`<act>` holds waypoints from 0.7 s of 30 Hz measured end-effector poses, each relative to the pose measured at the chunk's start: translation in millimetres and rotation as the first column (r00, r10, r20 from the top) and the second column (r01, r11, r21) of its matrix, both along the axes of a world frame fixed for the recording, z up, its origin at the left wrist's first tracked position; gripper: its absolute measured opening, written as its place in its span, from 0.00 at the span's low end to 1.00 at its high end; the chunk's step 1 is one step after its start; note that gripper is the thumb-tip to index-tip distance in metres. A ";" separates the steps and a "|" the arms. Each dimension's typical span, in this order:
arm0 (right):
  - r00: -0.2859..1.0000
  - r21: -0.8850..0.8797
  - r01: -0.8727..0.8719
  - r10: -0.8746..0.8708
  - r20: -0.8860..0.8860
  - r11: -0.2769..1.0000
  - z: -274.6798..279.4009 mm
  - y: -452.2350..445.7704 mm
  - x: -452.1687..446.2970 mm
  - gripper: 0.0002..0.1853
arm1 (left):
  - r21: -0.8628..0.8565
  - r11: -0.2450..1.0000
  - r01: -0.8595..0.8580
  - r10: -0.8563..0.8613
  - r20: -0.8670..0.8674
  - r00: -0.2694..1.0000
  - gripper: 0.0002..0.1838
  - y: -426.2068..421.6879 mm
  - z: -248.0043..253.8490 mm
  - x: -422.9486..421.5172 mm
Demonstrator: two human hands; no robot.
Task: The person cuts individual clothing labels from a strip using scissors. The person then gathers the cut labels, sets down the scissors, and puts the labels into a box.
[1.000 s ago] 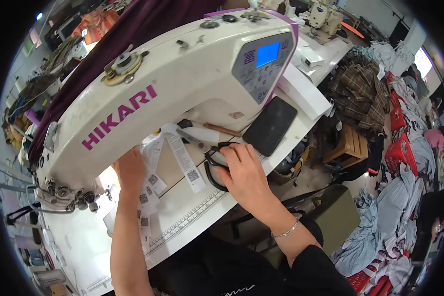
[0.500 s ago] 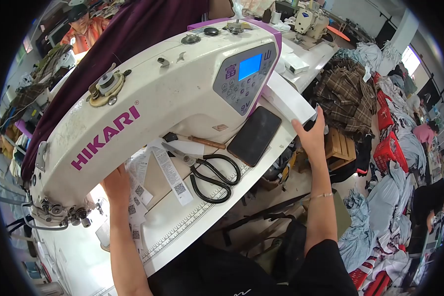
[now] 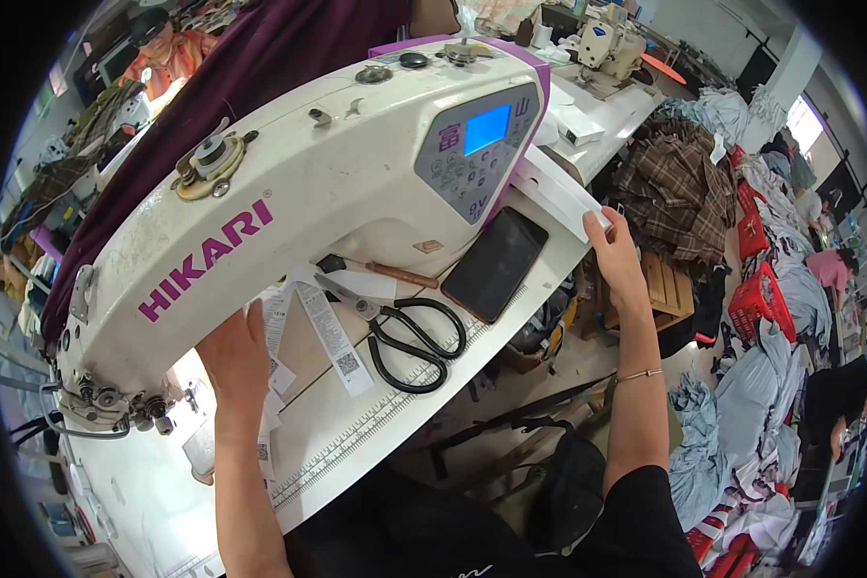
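My right hand [image 3: 618,252] is closed on the near end of a long white box-like piece [image 3: 557,196] beside the sewing machine [image 3: 299,183]. Whether that piece is a box or stacked strips, I cannot tell. Under the machine's arm, my left hand [image 3: 236,361] lies beside white printed labels [image 3: 281,328]; its fingertips are hidden behind the machine. Another printed label [image 3: 329,337] lies farther right. Black-handled scissors [image 3: 409,337] rest on the machine table, near a wooden-handled tool [image 3: 402,275] and a dark phone [image 3: 496,265].
A printed ruler [image 3: 376,424] runs along the table's front edge. Purple cloth [image 3: 212,106] hangs behind the machine. To the right are a brown plaid garment pile [image 3: 674,183], a wooden crate [image 3: 665,289], red baskets [image 3: 761,299] and pale-blue garments [image 3: 751,405]. Other people [image 3: 169,58] are in the background.
My right hand has drawn slightly inward, its fingers now over the white piece's end. My left hand has shifted slightly up and right, its thumb now showing by the labels.
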State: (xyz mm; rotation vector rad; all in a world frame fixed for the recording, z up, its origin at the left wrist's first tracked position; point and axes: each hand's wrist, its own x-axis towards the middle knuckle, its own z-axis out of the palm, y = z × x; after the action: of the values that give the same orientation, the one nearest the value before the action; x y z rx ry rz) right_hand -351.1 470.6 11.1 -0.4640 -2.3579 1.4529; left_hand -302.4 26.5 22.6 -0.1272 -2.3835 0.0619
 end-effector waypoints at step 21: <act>0.990 0.201 0.143 -0.142 -0.021 0.969 -7.2 -10.9 43.8 0.32 | 0.432 0.598 0.676 -0.788 0.158 0.596 0.21 268.9 -18.7 -76.4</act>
State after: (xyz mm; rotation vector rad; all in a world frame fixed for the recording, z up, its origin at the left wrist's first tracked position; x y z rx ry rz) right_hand -307.3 459.7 3.9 -0.5604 -2.3810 1.1353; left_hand -378.8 295.4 3.9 -1.0522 -2.4241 -0.8302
